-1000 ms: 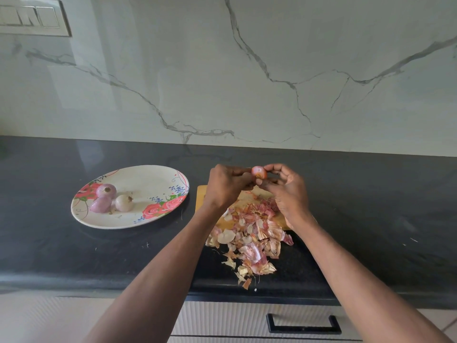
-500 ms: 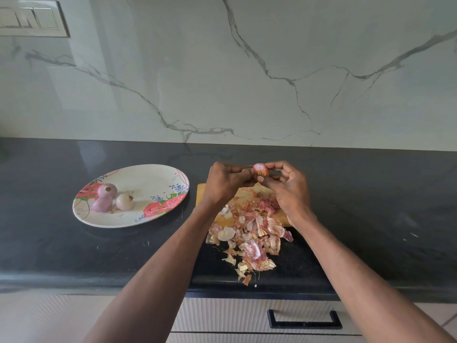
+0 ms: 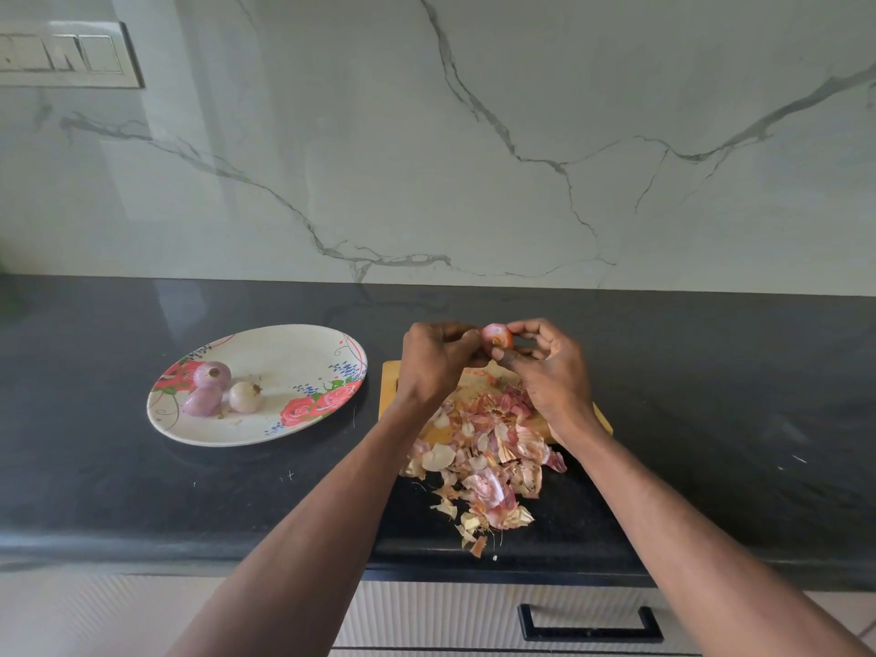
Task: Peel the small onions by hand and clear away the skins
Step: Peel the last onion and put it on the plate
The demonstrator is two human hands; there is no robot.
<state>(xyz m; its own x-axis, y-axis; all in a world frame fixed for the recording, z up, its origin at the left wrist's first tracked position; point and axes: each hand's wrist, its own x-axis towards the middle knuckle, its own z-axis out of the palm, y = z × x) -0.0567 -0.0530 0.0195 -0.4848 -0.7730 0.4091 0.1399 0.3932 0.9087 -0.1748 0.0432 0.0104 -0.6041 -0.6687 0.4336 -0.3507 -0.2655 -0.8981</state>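
Both hands are raised together above the far edge of the cutting board (image 3: 389,377), which lies on the black worktop (image 3: 711,395). The small onion (image 3: 496,336) sits between them in the air, root end facing the camera, reddish skin on its upper part.

Left hand (image 3: 433,360): grip closed, fingers curled, fingertips pinching the left side of the onion.

Right hand (image 3: 550,367): grip closed on the onion's right side; thumb and forefinger pinch it, the remaining fingers curl loosely behind. Whether a strip of skin is caught under the thumb cannot be told.

Onion skins (image 3: 488,459): a loose heap, pink, tan and white, directly below the hands. It covers the near half of the board and spills off its front edge onto the worktop, with a few scraps reaching close to the worktop's front edge.

Floral plate (image 3: 294,346): on the worktop left of the board, near but apart from it. Three peeled onions (image 3: 213,388) cluster at its left end, touching or nearly touching one another.

Behind: marble-pattern wall (image 3: 474,158) with a switch panel (image 3: 66,54) at upper left. Below the worktop: a drawer front with a black handle (image 3: 588,625).
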